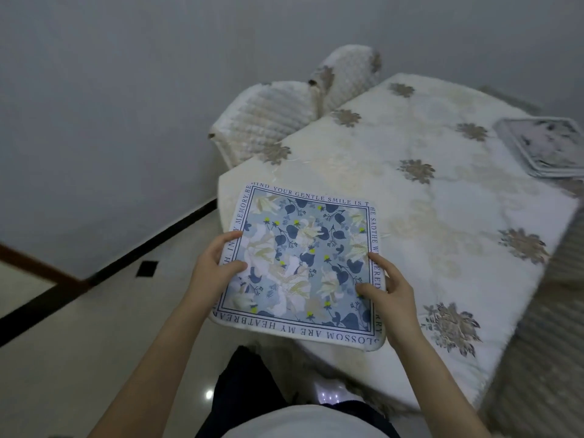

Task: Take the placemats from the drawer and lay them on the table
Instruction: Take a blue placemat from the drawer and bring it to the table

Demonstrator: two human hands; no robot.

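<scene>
Over the near-left corner of the cloth-covered counter (410,184), the blue floral placemat (303,263) is being laid, seemingly just above it, left hand (215,270) and right hand (388,295) pinching opposite edges; next, lower, flatten, release.

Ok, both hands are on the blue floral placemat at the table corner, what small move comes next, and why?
Probably lower it flat and slide it further onto the table before letting go. The placemat is gripped at its sides by the left hand and right hand, and its near edge overhangs the table's corner, so releasing here may let it slip off.
</scene>
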